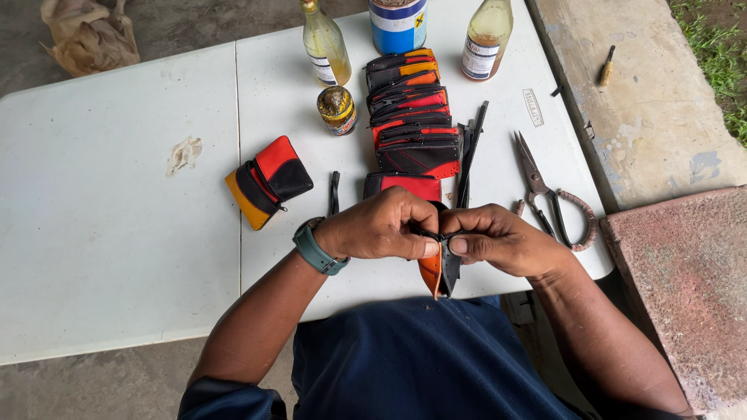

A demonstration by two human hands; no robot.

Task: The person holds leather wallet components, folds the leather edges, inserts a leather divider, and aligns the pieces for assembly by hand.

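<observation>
Both hands up close over table edge, working one small pouch [433,274], orange + black, hanging edge-down between them. L hand [381,227] pinches its top, thumb + forefinger closed tight on the black zip strip. R hand [498,237] pinches same strip from other side, thumb pressed flat, fingers curled under. Fingertips of both nearly touching at the zip. Can't tell if slider itself is under my thumbs. Green watch [315,247] on L wrist.

Just behind my knuckles: a red + black pouch [405,184] lying flat on the white table [117,233], partly hidden by L hand. Short black strip [334,193] just L of it. Further L, a lone red/black/yellow pouch [268,181], tilted, apart from the rest.

R of my R hand: scissors [548,194], handles wrapped in cord, blades pointing away from me.

Mid table: row of finished pouches [412,109], overlapped like shingles, red/orange/black, running away from me. Loose black zip strips [469,148] along row's R side.

Far: small jar [337,110] w/ messy lid L of row. Two glass bottles, yellowish liquid, one L [326,47], one R [487,35]; blue + white can [398,23] between them. Small brush [606,66] on concrete ledge off table, far R.
</observation>
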